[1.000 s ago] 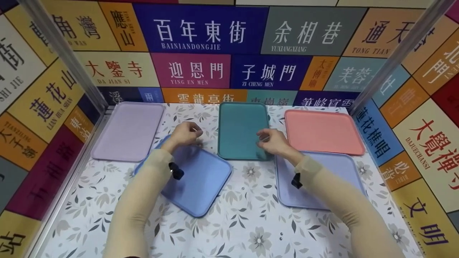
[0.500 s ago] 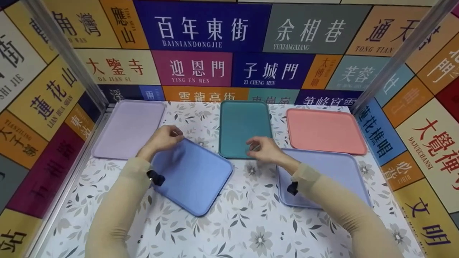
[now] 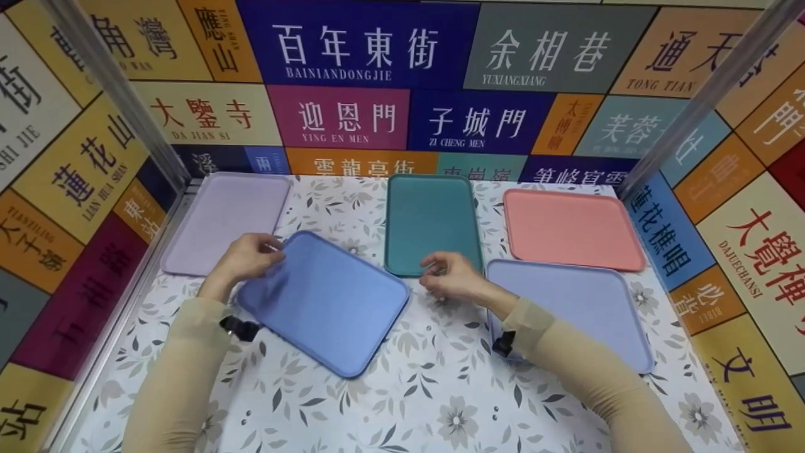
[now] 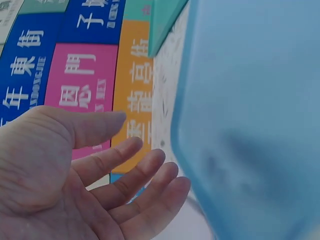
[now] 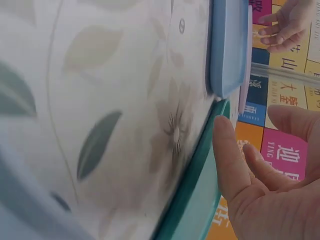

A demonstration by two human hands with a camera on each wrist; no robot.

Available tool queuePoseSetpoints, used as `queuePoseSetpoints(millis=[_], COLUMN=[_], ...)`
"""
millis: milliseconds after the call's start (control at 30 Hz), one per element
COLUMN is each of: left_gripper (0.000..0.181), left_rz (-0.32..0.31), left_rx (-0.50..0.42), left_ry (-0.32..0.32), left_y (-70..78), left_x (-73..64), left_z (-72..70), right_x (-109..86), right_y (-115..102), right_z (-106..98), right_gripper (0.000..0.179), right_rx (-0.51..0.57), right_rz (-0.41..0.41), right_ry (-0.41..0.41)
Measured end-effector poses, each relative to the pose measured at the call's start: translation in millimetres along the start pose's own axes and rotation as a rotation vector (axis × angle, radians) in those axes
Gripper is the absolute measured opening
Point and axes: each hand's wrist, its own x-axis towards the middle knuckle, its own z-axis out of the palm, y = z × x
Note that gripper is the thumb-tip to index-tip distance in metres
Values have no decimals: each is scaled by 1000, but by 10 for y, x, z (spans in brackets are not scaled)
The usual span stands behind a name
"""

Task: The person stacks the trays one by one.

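Observation:
A blue tray [image 3: 333, 308] lies at an angle on the table, left of the middle. My left hand [image 3: 248, 259] hovers by its left corner, holding nothing. In the left wrist view the fingers [image 4: 150, 180] of that hand are spread and loosely bent beside the tray. A green tray [image 3: 433, 220] lies behind, near the middle. Over its front edge is my right hand [image 3: 454, 278], with nothing in it; the right wrist view shows its fingers [image 5: 231, 160] apart and relaxed. A periwinkle tray [image 3: 569, 308] is partly hidden under the right forearm.
A lilac tray [image 3: 227, 220] lies at the back left, a pink tray [image 3: 573, 229] at the back right. The table [image 3: 390, 415] has a white floral cover. Panels with large characters [image 3: 343, 116] enclose it at the back and sides.
My left hand has moved left and towards me, across the blue tray to its left corner. My right hand has shifted left and slightly nearer. The trays appear to stay in place.

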Motion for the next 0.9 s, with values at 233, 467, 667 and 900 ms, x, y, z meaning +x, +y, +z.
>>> queuePoseSetpoints(millis=[233, 467, 667, 900], left_gripper=[45, 46, 45, 50], left_rz=[-74, -151, -264, -297], left_rx=[-25, -6, -110, -184], left_ry=[6, 23, 20, 34], left_y=[-284, -511, -617, -688], left_x=[-231, -420, -489, -508], left_z=[-137, -170, -110, -34], right_x=[16, 9, -1, 24], right_y=[51, 76, 108, 131], right_z=[181, 285, 387, 533], right_gripper=[48, 42, 43, 42], right_rx=[114, 95, 185, 229], right_rz=[21, 27, 93, 124], right_ry=[34, 76, 89, 151])
